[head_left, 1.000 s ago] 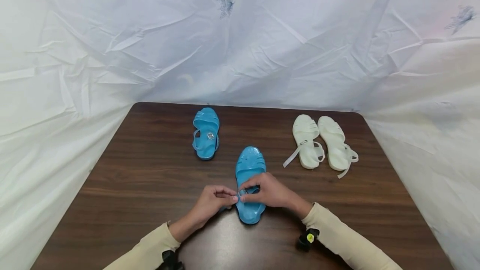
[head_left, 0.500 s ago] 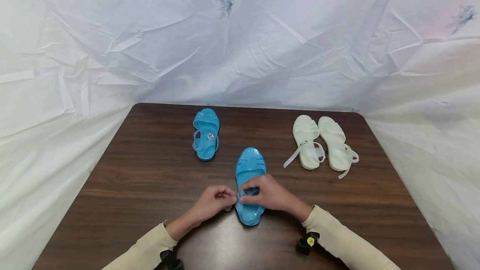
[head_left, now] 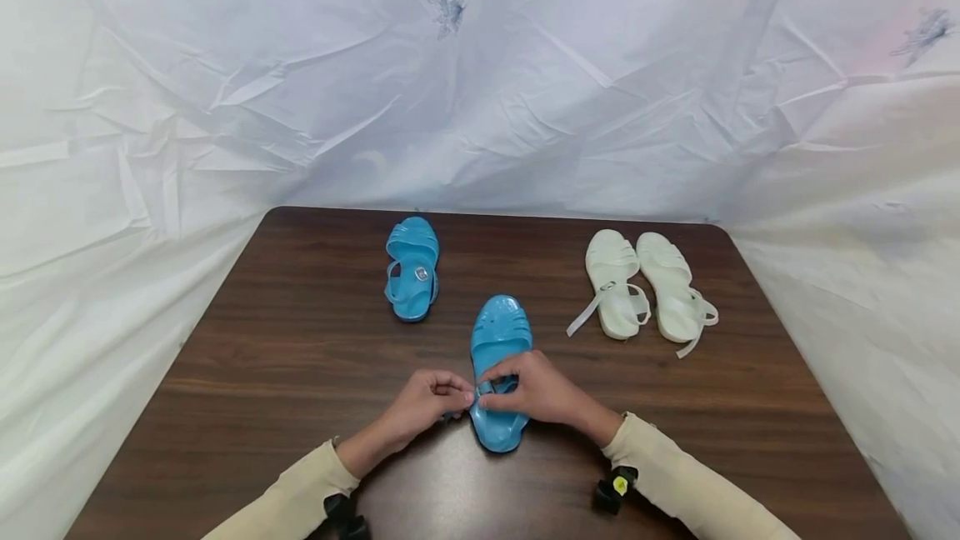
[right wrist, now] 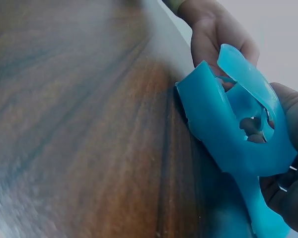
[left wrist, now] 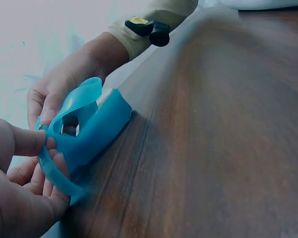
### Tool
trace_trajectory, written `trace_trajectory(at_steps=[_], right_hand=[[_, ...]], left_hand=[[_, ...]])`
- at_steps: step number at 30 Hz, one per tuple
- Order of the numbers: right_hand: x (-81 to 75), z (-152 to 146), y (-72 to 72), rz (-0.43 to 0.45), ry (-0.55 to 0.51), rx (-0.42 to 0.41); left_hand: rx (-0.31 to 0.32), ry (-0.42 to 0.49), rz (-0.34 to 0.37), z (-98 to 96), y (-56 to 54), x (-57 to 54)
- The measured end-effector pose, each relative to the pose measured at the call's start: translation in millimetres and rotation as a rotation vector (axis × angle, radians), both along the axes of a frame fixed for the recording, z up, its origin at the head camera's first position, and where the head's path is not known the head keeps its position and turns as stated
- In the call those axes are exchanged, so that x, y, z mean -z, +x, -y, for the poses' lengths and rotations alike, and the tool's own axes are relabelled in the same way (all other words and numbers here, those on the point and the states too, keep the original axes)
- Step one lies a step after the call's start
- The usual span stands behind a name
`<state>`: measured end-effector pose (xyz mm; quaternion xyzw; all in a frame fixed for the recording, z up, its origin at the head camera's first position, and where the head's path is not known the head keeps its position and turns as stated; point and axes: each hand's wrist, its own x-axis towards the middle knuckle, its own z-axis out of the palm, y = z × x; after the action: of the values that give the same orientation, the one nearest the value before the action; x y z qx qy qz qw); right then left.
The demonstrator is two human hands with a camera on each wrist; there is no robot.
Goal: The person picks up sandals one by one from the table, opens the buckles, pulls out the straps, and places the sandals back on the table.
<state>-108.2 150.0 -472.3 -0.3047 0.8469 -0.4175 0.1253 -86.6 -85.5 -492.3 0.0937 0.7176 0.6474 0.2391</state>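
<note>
A glossy blue jelly sandal [head_left: 501, 325] lies sole down near the middle of the table, toe pointing away. My left hand [head_left: 426, 407] is at its left side, pinching the ankle strap [left wrist: 55, 174] between thumb and fingers; the strap's loose end curves down past the fingers in the left wrist view. From the right, my right hand [head_left: 543, 388] reaches over the sandal and pinches the strap at the small metal buckle [head_left: 483, 388], with thumb and index finger on either side. Fingers partly hide the buckle. The heel part [right wrist: 208, 119] shows large in the right wrist view.
Farther back and left lies a second blue sandal [head_left: 412, 269], its buckle facing up. Two white sandals [head_left: 611, 282] with loose straps stand side by side at the back right. The dark wooden table [head_left: 285, 340] meets a white printed sheet [head_left: 480, 107] behind.
Both hands stay at the strap and buckle with only slight finger shifts. A bit of blue strap below the left fingers drops from sight half a second ago and shows again now.
</note>
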Motion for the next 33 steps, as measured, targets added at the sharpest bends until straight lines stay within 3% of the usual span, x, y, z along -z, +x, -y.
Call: trace_trajectory(at_steps=[6,10,14,23,25,31,33], right_hand=[[-1.5,0.9,3.3,-0.038,0.024,0.015],[-1.2,0.3,4.8,-0.071,0.019,0.004],[-1.7,0.2,6.3,-0.040,-0.010,0.015],[-0.6,1.6,8.5,-0.035,0.002,0.036],[-0.1,2.1,8.9,-0.043,0.003,0.036],[0.4,2.6,8.2,-0.047,-0.005,0.036],[-0.1,1.7,7.9,-0.045,-0.010,0.041]], left_hand=[[0.045,-0.027,-0.079,0.3,-0.3,-3.3],[0.094,-0.030,-0.058,3.8,-0.3,-5.8],[0.130,-0.029,-0.019,7.5,0.2,-5.9],[0.083,-0.010,0.021,6.1,-1.1,-2.2],[0.078,-0.020,-0.014,4.8,-2.0,-2.7],[0.106,-0.117,-0.260,0.3,-6.9,-7.4],[0.124,-0.135,-0.289,0.1,-7.8,-8.6]])
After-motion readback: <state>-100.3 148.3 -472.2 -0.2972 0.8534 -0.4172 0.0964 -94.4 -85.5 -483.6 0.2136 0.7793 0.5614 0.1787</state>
